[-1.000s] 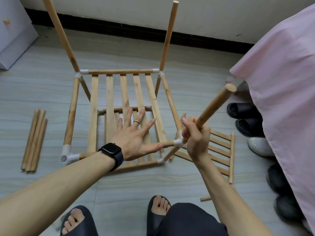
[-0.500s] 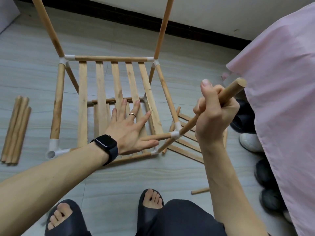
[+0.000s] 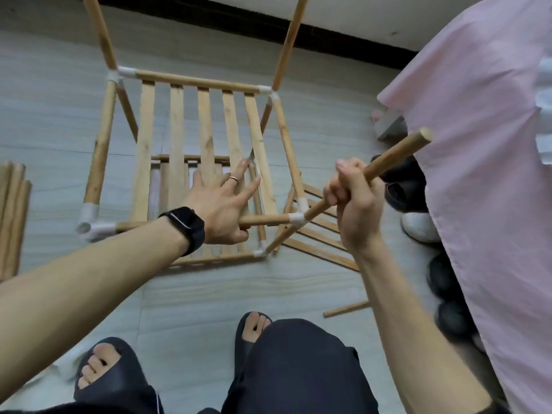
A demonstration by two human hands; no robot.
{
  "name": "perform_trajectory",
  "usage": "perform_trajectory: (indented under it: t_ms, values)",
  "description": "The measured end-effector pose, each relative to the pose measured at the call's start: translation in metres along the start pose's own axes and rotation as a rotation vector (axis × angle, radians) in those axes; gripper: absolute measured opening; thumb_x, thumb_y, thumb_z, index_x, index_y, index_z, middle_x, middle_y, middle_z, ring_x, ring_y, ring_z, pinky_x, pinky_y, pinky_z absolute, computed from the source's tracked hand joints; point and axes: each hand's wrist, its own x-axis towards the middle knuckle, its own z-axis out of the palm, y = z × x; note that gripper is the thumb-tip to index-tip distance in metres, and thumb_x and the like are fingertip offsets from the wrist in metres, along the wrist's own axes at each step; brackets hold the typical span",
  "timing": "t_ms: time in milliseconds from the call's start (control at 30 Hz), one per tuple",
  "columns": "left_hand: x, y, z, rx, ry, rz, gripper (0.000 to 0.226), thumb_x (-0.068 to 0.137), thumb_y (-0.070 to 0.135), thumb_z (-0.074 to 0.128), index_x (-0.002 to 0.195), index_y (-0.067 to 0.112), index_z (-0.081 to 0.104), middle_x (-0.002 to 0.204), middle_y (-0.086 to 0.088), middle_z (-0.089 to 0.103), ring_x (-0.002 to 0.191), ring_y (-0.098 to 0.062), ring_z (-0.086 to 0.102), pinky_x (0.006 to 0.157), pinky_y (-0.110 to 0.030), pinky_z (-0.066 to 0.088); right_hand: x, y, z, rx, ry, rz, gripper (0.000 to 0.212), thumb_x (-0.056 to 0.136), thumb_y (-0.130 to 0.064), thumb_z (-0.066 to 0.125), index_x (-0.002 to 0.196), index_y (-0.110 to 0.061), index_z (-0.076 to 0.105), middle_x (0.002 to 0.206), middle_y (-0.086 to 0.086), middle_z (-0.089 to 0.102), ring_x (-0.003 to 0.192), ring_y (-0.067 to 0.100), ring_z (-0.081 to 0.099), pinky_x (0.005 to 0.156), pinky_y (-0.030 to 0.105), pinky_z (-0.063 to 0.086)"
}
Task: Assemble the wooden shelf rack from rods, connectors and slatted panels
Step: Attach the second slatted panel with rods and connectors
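The part-built rack stands on the floor, its slatted panel (image 3: 206, 130) framed by rods and white connectors, two uprights rising at the back. My right hand (image 3: 352, 198) grips a slanting rod (image 3: 397, 155) whose lower end sits in the front right connector (image 3: 296, 219). My left hand (image 3: 221, 204) lies with spread, straight fingers over the slats, its palm at the front rod (image 3: 265, 220). The front left connector (image 3: 89, 222) has an open socket facing up.
A bundle of spare rods (image 3: 12, 219) lies at the left edge. Another slatted panel (image 3: 322, 237) lies flat on the floor right of the rack, a short loose rod (image 3: 346, 309) nearer me. Shoes (image 3: 418, 227) and a pink bed cover (image 3: 493, 174) crowd the right. My slippered feet are below.
My right hand slid up the slanting rod, away from the connector, and stays gripped on it. My left hand stayed spread on the slats. The view shifted slightly.
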Motion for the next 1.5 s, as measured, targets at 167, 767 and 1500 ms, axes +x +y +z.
perform_trajectory:
  t_ms: [167,767,1500]
  values:
    - [-0.007,-0.021,0.007,0.0,-0.002,0.01,0.109,0.075,0.076,0.049,0.151,0.046,-0.024,0.163,0.003,-0.029,0.154,-0.024,-0.014,0.112,-0.075,0.005,-0.033,0.048,0.031,-0.037,0.16,0.054,0.038,0.092,-0.028,0.062,0.058,-0.028,0.046,0.052,-0.012,0.037,0.051,0.011,0.038,0.056,0.023,0.038]
    - [-0.005,-0.017,0.006,-0.186,-0.013,0.004,0.116,0.074,0.065,0.063,0.152,0.047,-0.021,0.161,0.002,-0.033,0.152,-0.025,-0.019,0.121,-0.061,0.0,-0.017,0.067,0.03,-0.037,0.179,0.026,0.052,0.097,-0.047,0.055,0.048,-0.03,0.047,0.046,-0.014,0.033,0.041,0.008,0.033,0.044,0.022,0.028]
    - [-0.014,-0.009,0.002,-0.18,-0.037,-0.071,0.115,0.077,0.066,0.064,0.154,0.044,-0.019,0.162,0.001,-0.03,0.151,-0.027,-0.022,0.122,-0.058,-0.004,-0.016,0.069,0.014,-0.426,0.186,0.092,0.033,0.098,-0.044,0.061,0.078,-0.019,0.054,0.069,0.007,0.058,0.066,0.021,0.06,0.06,0.036,0.05]
